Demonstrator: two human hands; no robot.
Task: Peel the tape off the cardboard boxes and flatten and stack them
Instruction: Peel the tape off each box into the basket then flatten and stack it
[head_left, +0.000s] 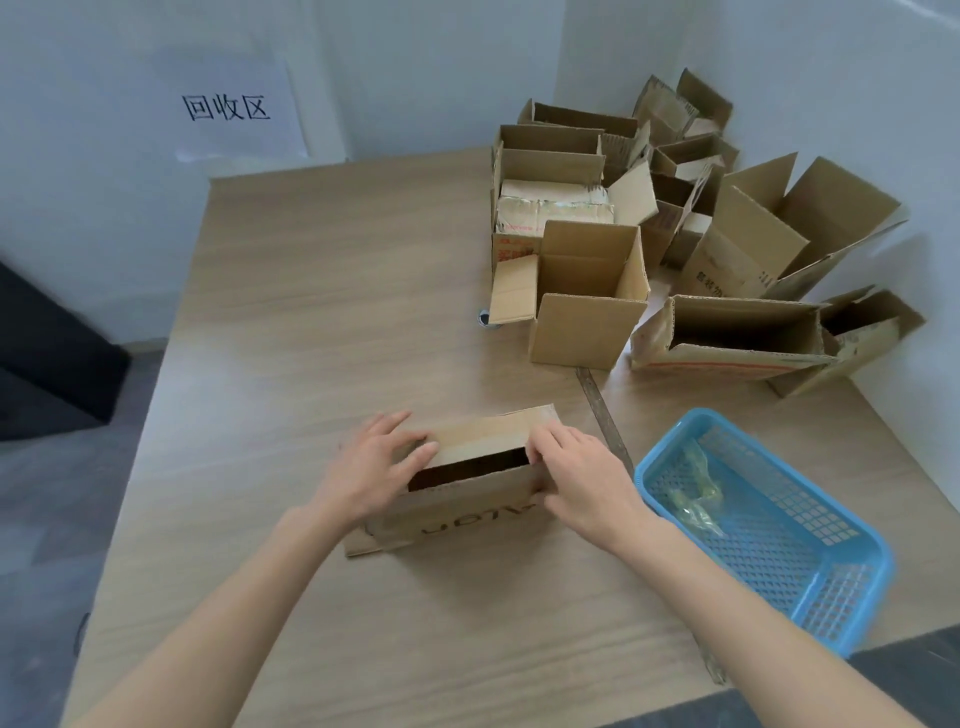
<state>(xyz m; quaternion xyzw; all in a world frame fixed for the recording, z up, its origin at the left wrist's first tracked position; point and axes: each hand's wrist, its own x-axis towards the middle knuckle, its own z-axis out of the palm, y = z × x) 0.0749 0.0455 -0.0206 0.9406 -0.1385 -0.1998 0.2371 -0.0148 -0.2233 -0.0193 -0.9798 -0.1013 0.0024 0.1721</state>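
A small brown cardboard box (467, 499) with dark printed letters on its near face stands on the wooden table (311, 322) in front of me, with a dark gap between its top flaps. My left hand (371, 465) lies over its left end, fingers spread on the far flap. My right hand (582, 478) grips the right end, fingers curled over the top edge and thumb on the near side. Several open cardboard boxes (587, 291) are piled at the back right.
A blue plastic basket (810, 571) holding crumpled clear tape (698, 499) sits at my right. A seam (605, 421) runs between two tabletops. A paper sign (228, 106) hangs on the white wall. A dark object (47, 358) stands at the left.
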